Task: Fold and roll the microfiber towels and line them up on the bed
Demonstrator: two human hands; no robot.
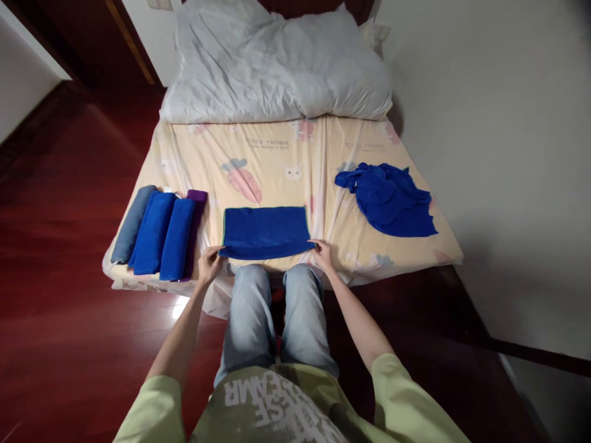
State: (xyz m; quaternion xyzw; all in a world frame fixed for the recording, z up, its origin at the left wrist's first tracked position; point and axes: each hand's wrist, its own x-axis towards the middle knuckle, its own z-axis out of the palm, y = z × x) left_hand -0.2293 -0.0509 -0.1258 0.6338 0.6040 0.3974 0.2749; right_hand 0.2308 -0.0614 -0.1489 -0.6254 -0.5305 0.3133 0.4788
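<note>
A blue towel (265,226) lies spread on the bed in front of my knees, its near edge folded up in a narrow strip. My left hand (210,264) pinches the near left corner. At the near right corner, my right hand (322,253) grips the same edge between thumb and fingers. Left of the towel lie several rolled or folded cloths: a grey-blue one (133,224), blue ones (178,237) and a purple one (196,215). A crumpled heap of blue cloth (388,200) rests on the right side.
The bed (277,172) has a pale sheet with carrot and rabbit prints. A large white-grey quilt (277,67) is piled at its far end. A wall (484,154) stands on the right, and dark red floor (60,246) shows on the left.
</note>
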